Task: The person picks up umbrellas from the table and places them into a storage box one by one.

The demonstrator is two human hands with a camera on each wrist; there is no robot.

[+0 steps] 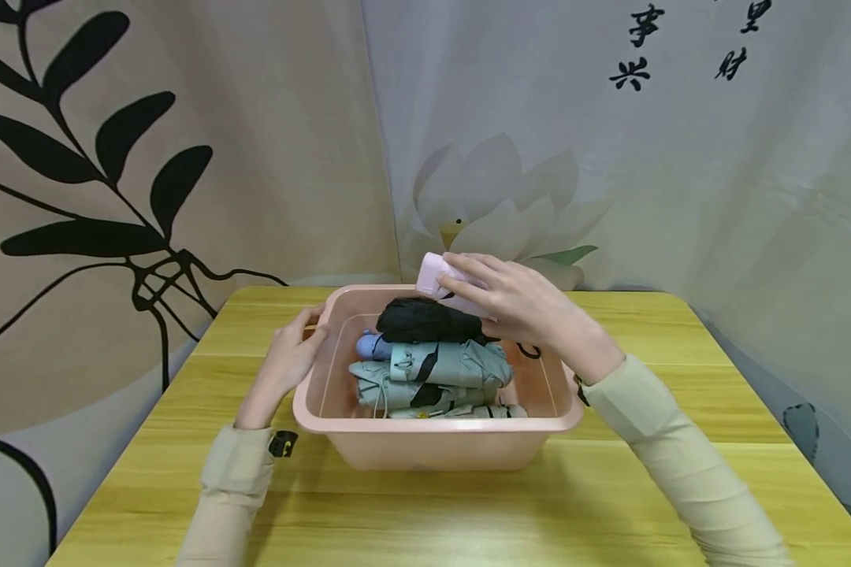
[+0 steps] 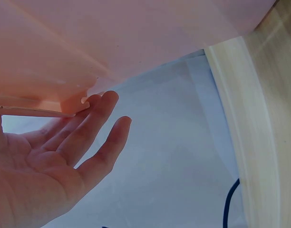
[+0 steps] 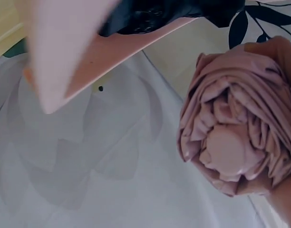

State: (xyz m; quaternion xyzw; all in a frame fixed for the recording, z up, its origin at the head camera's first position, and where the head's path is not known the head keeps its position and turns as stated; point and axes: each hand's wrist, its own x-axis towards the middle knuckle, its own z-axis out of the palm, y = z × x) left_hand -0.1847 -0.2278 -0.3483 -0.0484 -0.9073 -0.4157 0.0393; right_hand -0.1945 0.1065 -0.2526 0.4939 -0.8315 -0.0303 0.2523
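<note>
A pale pink plastic basin (image 1: 440, 447) stands on the table with several folded umbrellas in it. My left hand (image 1: 288, 358) holds its left rim, fingers under the lip in the left wrist view and thumb toward the top. Over the back right of the basin, my right hand (image 1: 521, 303) grips a lilac folded umbrella (image 1: 432, 272); the bundled fabric and round end (image 3: 225, 149) show in the right wrist view. Below it lies a black folded umbrella (image 1: 425, 319). In front are two light teal umbrellas (image 1: 454, 362), beside a blue rounded end (image 1: 373, 346).
The wooden table (image 1: 425, 520) extends around the basin on both sides. Behind it hangs a curtain (image 1: 291, 142) with printed leaves, a lotus and writing. A whitish patterned umbrella (image 1: 492, 412) lies along the basin's front inner wall, partly hidden by the rim.
</note>
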